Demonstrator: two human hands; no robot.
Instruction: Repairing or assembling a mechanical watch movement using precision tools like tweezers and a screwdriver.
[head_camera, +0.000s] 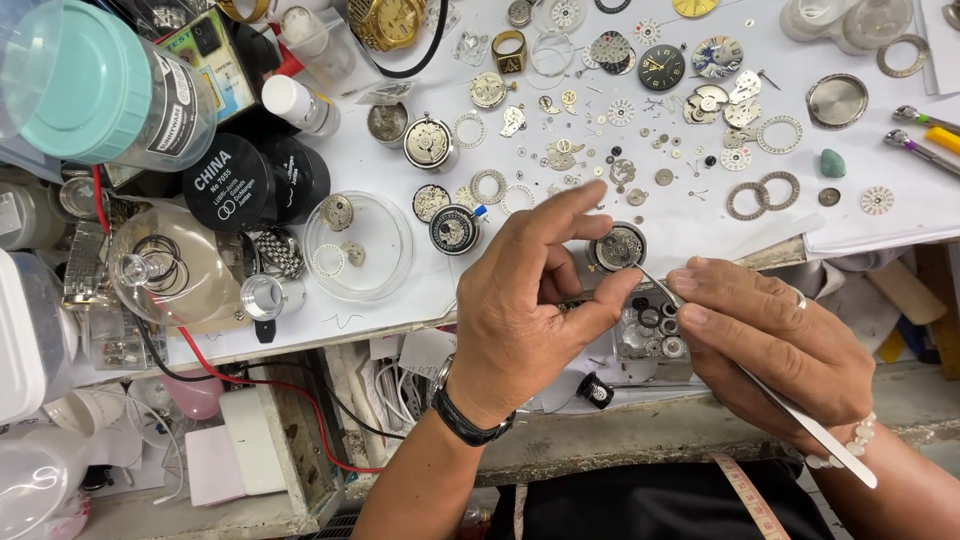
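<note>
**Tweezers at watch movement, both hands over tabletop edge**

Round watch movement (619, 247) sits at the near edge of the white sheet (690, 225), between the two hands. Tweezers (790, 412) tip touches or nearly touches its lower right rim; cannot tell which. Right hand (775, 345) is clamped on the tweezers, thumb and forefinger pinched together on the shaft, long steel end sticking out back past the wrist. Ring on one finger, bead bracelet (848, 447) on the wrist.

Left hand (530, 300) is just left of the movement, forefinger stretched out above it, thumb curled beneath toward its lower edge. Fingers spread apart, not closed on anything clearly; whether thumb touches the movement, cannot tell. Black watch (468, 417) on the left wrist.

Below the movement, partly hidden by both hands, a small clear parts box (652, 335) with round compartments.

Farther out on the sheet: second movement with blue tab (454, 229) left of the left hand, clear round dish (358, 245) with a few small parts, scattered gears, rings and dials across the top, black dial (661, 67), gold ring (509, 50), gold watch (386, 20) at the top edge. Steel caseback (837, 100) and green stone (832, 162) upper right.

Far left: two black round tins (255, 182), clear jar with teal lid (90, 85), glass dome (165, 265), red wire (260, 385) running below the tabletop (640, 435) edge. Measuring tape (745, 495) hangs at bottom centre.
</note>
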